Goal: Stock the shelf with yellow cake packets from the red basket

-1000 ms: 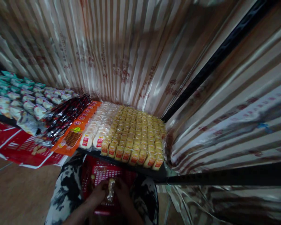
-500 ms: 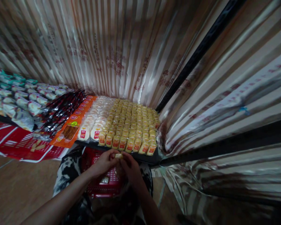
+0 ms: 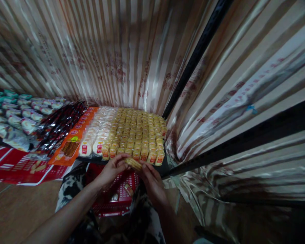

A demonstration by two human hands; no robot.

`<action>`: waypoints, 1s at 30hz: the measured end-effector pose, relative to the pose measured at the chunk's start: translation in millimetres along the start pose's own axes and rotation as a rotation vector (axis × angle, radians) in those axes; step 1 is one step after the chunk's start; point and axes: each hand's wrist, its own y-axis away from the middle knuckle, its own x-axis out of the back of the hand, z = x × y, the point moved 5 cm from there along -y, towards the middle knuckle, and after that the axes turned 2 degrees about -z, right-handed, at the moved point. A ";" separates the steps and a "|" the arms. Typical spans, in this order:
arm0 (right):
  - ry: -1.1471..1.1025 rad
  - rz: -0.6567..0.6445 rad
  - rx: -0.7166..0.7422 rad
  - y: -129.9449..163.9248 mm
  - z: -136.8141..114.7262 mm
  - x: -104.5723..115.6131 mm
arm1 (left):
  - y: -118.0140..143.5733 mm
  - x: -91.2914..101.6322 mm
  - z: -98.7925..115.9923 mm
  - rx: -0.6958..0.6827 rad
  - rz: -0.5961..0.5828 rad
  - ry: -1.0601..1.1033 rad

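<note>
My left hand (image 3: 111,171) and my right hand (image 3: 151,179) meet at the front edge of a dark shelf (image 3: 165,167), both gripping one small yellow wrapped snack pack (image 3: 133,164) held crosswise between them. Right behind it stand tight rows of the same yellow packs with red labels (image 3: 138,135). A red plastic basket (image 3: 118,196) sits below my hands on my lap, with a couple of packs lying in it.
White round packs (image 3: 98,130) fill the rows left of the yellow ones, then an orange packet (image 3: 75,139), dark packets (image 3: 58,123) and pale green-white packs (image 3: 15,113). Striped shiny fabric (image 3: 112,57) hangs behind and to the right. A red sheet (image 3: 17,167) hangs at lower left.
My hands have risen from the red basket to the shelf's front edge with the yellow pack between them. The view has tilted, so the shelf sits lower left.
</note>
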 end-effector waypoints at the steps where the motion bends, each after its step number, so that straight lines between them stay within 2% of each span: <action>1: 0.012 -0.006 0.018 -0.7 -4.5 2.4 | 0.7 -1.9 2.9 0.026 -0.019 0.021; 6: 0.037 0.002 0.107 -3.8 -24.7 12.7 | -1.8 -8.1 10.8 0.084 -0.104 0.050; 12: -0.048 -0.025 0.185 -12.9 -35.4 10.6 | -16.0 -15.4 14.0 0.029 -0.087 -0.228; 15: -0.059 -0.007 0.193 -17.3 -36.9 10.0 | -24.2 -20.8 17.4 0.062 -0.112 -0.289; 23: -0.161 0.252 0.160 -14.6 -26.6 15.4 | -38.8 -36.7 17.9 0.134 -0.051 -0.277; 26: -0.004 0.321 0.242 -12.5 -31.7 22.5 | -50.7 -41.3 21.9 0.097 -0.053 -0.338; 28: 0.191 0.388 0.315 -13.2 -39.7 31.5 | -64.5 -44.4 33.8 -0.005 -0.058 -0.458; 30: 0.411 0.452 0.370 -17.7 -47.8 41.5 | -81.0 -48.7 52.2 -0.156 -0.004 -0.656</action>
